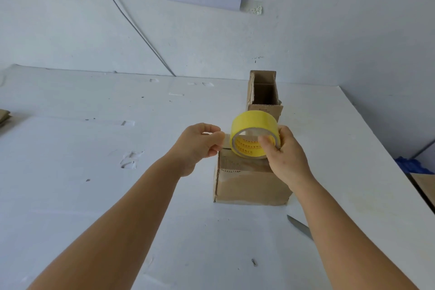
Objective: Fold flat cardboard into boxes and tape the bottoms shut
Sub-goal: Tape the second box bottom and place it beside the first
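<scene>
A brown cardboard box (pixel 249 186) stands on the white table (pixel 94 172), its closed flaps facing up. Just above it I hold a yellow tape roll (pixel 253 125), with my right hand (pixel 286 155) gripping its right rim, thumb inside the core. My left hand (pixel 200 146) pinches the loose, clear end of the tape, pulled a short way left off the roll. Behind them stands a second cardboard box (pixel 264 96), open at the top with a divider inside.
A knife blade (pixel 300 226) lies on the table near my right forearm. Flat cardboard (pixel 4 116) sits at the left edge. More cardboard (pixel 426 186) and something blue (pixel 409 165) lie past the table's right edge. A cable (pixel 131 21) runs down the wall.
</scene>
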`<control>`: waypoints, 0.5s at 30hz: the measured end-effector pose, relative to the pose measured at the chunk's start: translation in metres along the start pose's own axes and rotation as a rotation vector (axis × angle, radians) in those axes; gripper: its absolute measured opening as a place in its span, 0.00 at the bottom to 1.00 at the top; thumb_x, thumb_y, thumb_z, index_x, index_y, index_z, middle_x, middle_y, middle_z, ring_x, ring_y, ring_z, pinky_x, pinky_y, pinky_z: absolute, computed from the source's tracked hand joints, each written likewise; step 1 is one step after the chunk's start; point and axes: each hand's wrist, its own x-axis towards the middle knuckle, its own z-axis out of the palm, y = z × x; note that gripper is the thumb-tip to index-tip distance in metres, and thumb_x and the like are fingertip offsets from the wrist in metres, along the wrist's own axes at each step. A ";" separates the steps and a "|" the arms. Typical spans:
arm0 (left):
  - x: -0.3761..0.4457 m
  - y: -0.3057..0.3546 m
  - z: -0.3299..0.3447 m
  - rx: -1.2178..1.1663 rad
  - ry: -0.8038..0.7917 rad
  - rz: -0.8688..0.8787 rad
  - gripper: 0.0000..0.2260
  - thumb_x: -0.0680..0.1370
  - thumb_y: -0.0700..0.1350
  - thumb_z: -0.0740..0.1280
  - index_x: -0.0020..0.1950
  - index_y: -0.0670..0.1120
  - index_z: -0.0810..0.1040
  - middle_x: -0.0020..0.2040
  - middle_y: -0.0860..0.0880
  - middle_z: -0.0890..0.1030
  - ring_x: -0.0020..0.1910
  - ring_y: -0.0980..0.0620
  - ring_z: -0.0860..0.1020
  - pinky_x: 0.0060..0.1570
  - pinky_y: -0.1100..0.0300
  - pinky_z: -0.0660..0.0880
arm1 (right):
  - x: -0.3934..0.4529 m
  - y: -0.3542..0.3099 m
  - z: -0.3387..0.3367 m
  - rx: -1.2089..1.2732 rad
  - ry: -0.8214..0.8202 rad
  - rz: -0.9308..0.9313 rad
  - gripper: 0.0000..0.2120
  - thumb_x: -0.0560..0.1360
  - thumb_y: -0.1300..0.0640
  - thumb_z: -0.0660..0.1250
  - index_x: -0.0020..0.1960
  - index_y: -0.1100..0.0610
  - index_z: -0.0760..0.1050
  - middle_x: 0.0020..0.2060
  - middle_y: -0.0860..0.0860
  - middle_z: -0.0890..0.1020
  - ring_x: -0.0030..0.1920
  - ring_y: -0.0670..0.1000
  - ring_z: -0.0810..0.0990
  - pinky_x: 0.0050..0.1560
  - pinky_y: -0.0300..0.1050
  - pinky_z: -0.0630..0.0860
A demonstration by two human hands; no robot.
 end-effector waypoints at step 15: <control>0.007 -0.012 -0.001 -0.171 0.060 0.007 0.03 0.79 0.39 0.64 0.48 0.40 0.75 0.39 0.46 0.76 0.38 0.54 0.80 0.49 0.59 0.80 | -0.004 -0.001 0.008 0.014 0.123 0.010 0.16 0.70 0.34 0.63 0.50 0.44 0.70 0.39 0.42 0.79 0.42 0.45 0.78 0.40 0.45 0.73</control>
